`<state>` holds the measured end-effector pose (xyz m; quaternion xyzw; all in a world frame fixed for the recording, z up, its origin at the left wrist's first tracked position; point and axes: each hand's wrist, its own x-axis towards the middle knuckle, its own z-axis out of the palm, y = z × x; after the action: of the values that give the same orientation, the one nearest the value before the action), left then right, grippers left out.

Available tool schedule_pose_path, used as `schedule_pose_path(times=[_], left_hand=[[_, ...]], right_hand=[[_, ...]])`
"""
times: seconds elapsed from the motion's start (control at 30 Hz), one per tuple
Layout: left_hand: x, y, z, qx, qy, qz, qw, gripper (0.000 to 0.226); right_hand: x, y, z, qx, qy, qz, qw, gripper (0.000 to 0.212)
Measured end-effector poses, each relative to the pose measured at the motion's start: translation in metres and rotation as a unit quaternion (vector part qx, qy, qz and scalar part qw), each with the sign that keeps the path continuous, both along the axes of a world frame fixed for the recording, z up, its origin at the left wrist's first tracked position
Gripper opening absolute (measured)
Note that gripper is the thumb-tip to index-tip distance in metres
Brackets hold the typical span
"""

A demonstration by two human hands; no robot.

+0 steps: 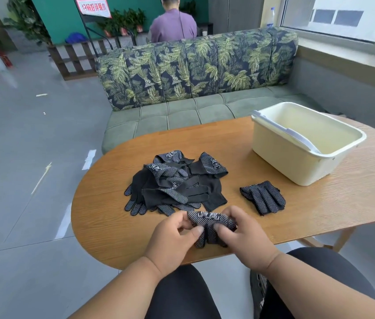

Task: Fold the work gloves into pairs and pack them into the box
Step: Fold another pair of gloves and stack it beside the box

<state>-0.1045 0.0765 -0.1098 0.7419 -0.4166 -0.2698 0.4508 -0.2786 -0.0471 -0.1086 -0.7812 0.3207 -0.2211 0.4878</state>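
Head view: glove [210, 223] between both hands.

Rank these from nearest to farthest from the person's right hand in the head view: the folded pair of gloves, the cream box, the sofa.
Measured from the right hand:
1. Folded pair of gloves, on the table just beyond the hand, slightly right.
2. Cream box, farther back on the table's right side.
3. Sofa, behind the table, past its far edge.
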Motion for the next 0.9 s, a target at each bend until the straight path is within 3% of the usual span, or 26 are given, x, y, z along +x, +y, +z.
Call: schedule_pose_path(times=[0.13,0.33,0.47,0.9], left_hand=[[0.005,-0.010,0.006,-0.027,0.069,-0.005,0.997,0.020],[0.020,-0.013,-0.027,0.031,-0.063,0.038,0.997,0.004],[0.018,-0.015,-0.035,0.039,-0.134,0.029,0.990,0.014],[0.017,-0.014,-0.034,0.023,-0.188,0.008,0.982,0.016]], right_hand=[[-0.008,-0.017,0.018,0.166,-0.089,-0.068,0.980,0.008],[-0.026,-0.071,0.021,0.225,-0.153,-0.206,0.940,0.013],[-0.038,-0.106,0.013,0.232,-0.141,-0.233,0.934,0.014],[-0.034,-0.138,0.009,0.172,-0.031,-0.236,0.956,0.022]])
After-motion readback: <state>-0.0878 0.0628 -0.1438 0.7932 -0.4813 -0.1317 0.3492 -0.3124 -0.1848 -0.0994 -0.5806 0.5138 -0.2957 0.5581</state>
